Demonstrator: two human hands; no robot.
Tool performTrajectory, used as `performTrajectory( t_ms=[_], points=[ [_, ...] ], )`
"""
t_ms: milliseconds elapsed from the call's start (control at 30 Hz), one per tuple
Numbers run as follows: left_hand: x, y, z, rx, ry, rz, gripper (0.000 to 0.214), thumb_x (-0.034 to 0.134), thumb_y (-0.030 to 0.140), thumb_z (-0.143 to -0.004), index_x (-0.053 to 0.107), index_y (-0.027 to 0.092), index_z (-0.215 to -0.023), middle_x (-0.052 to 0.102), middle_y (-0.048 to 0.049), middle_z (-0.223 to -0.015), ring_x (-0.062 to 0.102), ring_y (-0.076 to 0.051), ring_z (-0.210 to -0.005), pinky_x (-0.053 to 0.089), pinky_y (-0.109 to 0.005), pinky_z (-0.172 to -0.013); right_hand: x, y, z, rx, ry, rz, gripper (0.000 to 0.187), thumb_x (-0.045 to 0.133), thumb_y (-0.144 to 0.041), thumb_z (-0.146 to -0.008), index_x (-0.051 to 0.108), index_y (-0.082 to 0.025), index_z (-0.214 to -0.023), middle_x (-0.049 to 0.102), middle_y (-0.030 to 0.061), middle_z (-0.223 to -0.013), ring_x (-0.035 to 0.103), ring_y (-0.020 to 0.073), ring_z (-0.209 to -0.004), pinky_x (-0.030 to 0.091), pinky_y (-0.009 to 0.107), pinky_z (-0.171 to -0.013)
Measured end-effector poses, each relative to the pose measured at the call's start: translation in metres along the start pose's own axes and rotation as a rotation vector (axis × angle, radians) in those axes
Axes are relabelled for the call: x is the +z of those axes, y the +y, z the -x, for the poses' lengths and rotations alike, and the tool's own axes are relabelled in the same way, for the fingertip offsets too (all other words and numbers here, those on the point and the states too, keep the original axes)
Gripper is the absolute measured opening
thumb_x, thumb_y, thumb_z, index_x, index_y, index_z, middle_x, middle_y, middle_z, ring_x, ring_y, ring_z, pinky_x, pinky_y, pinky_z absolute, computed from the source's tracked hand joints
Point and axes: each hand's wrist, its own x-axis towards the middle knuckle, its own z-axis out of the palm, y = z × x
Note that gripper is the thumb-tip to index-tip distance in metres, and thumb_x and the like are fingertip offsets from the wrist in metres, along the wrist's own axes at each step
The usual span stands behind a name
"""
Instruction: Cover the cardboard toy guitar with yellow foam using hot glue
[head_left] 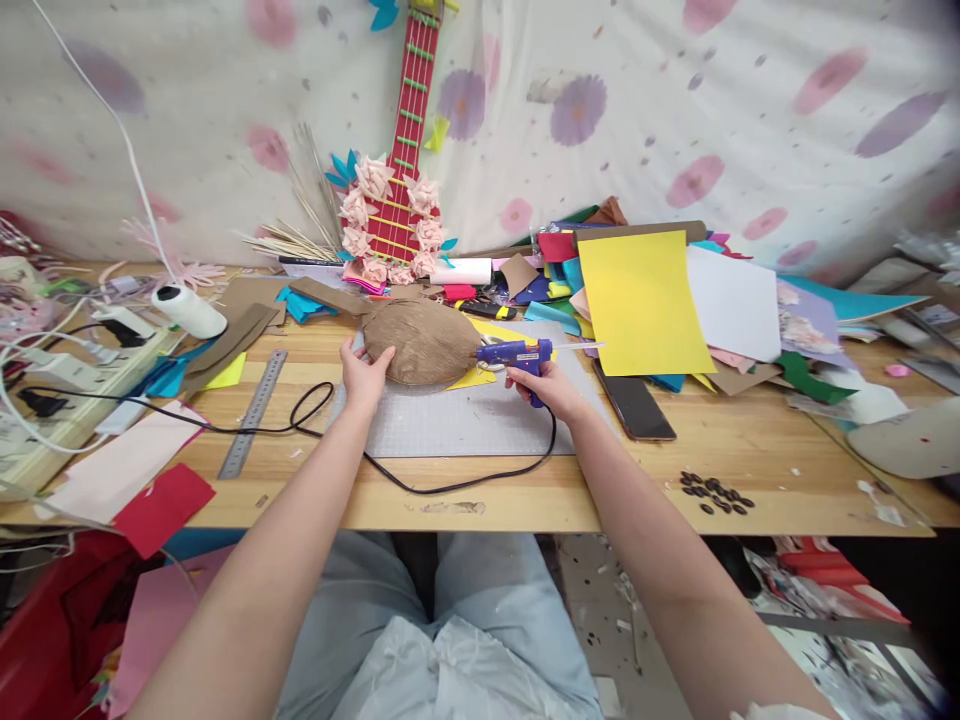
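My left hand point(363, 373) grips the left edge of a rounded brown paper-covered shape point(424, 342) that rests on a grey cutting mat point(457, 420). My right hand point(546, 386) is closed round the handle of a blue hot glue gun point(514, 353). Its nozzle points left at the right edge of the brown shape, and a clear glue stick pokes out of its back to the right. The gun's black cable point(420, 478) loops across the mat and off to the left.
A metal ruler point(253, 412) lies left of the mat, a dark phone point(634, 405) right of it, with dark seeds point(715, 492) near the front edge. Yellow paper point(641, 303) and coloured scraps pile up behind. A red cardboard guitar point(399, 200) leans on the wall. A power strip point(52, 385) sits far left.
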Motion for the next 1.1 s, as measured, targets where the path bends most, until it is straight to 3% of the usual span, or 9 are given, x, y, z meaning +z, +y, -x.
performTrajectory(
  t_ms=[100, 333, 733, 1100],
  points=[
    [-0.001, -0.004, 0.014, 0.025, 0.03, -0.05, 0.073, 0.073, 0.026, -0.067, 0.034, 0.02, -0.129, 0.054, -0.0146, -0.123, 0.064, -0.018, -0.092, 0.05, -0.034, -0.085, 0.004, -0.005, 0.005, 0.042, -0.005, 0.127, 0.044, 0.062, -0.06, -0.067, 0.058, -0.017, -0.066, 0.046, -0.0038, -0.048, 0.04, 0.008, -0.043, 0.032, 0.024, -0.045],
    [-0.002, 0.003, 0.02, 0.138, 0.078, -0.173, 0.066, 0.073, 0.028, -0.067, 0.041, 0.016, -0.123, 0.052, -0.0155, -0.122, 0.062, -0.017, -0.087, 0.05, -0.034, -0.084, 0.013, 0.001, 0.002, -0.019, 0.028, 0.304, 0.039, 0.061, -0.058, -0.069, 0.06, -0.02, -0.075, 0.054, -0.0017, -0.055, 0.049, 0.013, -0.051, 0.039, 0.027, -0.05],
    [-0.002, -0.004, 0.018, 0.185, 0.072, -0.183, 0.067, 0.073, 0.03, -0.067, 0.039, 0.016, -0.123, 0.048, -0.016, -0.123, 0.055, -0.023, -0.107, 0.047, -0.036, -0.089, 0.021, 0.01, -0.007, -0.093, 0.085, 0.395, 0.04, 0.059, -0.059, -0.072, 0.065, -0.023, -0.088, 0.058, -0.0007, -0.055, 0.056, 0.0176, -0.056, 0.044, 0.031, -0.056],
    [-0.002, 0.0, 0.02, 0.182, 0.084, -0.176, 0.065, 0.073, 0.028, -0.067, 0.04, 0.015, -0.121, 0.048, -0.016, -0.122, 0.058, -0.021, -0.099, 0.048, -0.035, -0.087, 0.02, 0.014, -0.012, -0.116, 0.08, 0.477, 0.04, 0.057, -0.06, -0.073, 0.066, -0.023, -0.084, 0.061, 0.0005, -0.059, 0.058, 0.0189, -0.061, 0.044, 0.031, -0.062]
  ],
)
